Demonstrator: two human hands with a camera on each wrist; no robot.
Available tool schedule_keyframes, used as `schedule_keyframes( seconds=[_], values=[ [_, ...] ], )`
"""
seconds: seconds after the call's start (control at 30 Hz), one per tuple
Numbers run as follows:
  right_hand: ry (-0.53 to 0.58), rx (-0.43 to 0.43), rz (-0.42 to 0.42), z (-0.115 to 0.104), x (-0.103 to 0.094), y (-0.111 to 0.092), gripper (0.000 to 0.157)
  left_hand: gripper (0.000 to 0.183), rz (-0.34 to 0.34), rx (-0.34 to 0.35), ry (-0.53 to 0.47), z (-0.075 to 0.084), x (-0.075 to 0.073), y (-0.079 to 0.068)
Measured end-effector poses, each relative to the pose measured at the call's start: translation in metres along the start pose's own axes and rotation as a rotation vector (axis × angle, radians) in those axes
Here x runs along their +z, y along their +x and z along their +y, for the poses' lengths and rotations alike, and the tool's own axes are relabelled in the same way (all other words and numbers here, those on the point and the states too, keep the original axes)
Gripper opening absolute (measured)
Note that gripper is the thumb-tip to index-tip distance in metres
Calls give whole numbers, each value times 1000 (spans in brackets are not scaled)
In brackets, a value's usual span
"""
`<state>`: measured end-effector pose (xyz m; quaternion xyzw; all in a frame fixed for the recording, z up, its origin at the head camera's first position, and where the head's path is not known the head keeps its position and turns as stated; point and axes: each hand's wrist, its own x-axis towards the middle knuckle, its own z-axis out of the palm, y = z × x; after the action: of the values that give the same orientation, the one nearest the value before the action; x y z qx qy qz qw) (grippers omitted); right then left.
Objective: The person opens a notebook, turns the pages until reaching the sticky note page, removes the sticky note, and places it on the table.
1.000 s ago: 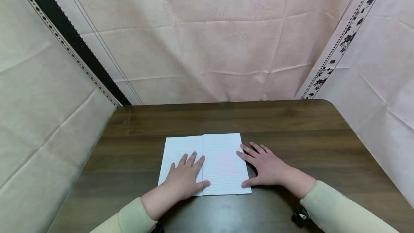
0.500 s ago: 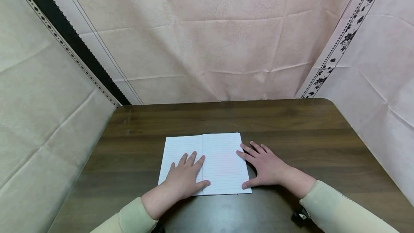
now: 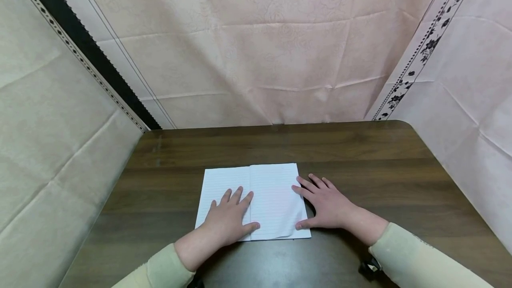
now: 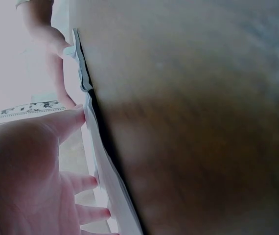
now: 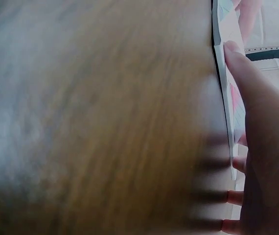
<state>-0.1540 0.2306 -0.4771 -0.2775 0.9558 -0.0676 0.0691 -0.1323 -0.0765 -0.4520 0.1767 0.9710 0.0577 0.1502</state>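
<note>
An open notebook (image 3: 276,199) with white lined pages lies flat on the wooden table. My left hand (image 3: 226,221) rests on its left page, fingers spread, the thumb reaching across the centre fold onto the right page. At the right edge, my right hand (image 3: 330,206) touches the notebook with spread fingers, and its thumb presses on the lower right of the page. Beside that thumb the page corner is lifted and slightly bent. The right wrist view shows the right thumb (image 5: 235,51) at the notebook's near edge. In the left wrist view, the notebook's edge (image 4: 98,137) runs under the left hand's fingertips.
The brown wooden table (image 3: 180,154) stretches around the notebook. Light cloth (image 3: 256,57) hangs behind it, with more cloth at both sides. A dark device (image 3: 370,268) sits at the right wrist.
The right thumb has slid slightly left and up, and the right page's lower corner has shifted inward and buckled. The left hand stays in place.
</note>
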Motion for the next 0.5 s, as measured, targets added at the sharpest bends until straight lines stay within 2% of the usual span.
schedule_keyframes(
  seconds=[0.3, 0.5],
  values=[
    [8, -7, 7, -1, -1, 0, 108, 82, 19, -11, -1, 0, 0, -1],
    [5, -3, -1, -1, -1, 0, 109, 77, 104, 33, 47, 3, 2, -5]
  ],
)
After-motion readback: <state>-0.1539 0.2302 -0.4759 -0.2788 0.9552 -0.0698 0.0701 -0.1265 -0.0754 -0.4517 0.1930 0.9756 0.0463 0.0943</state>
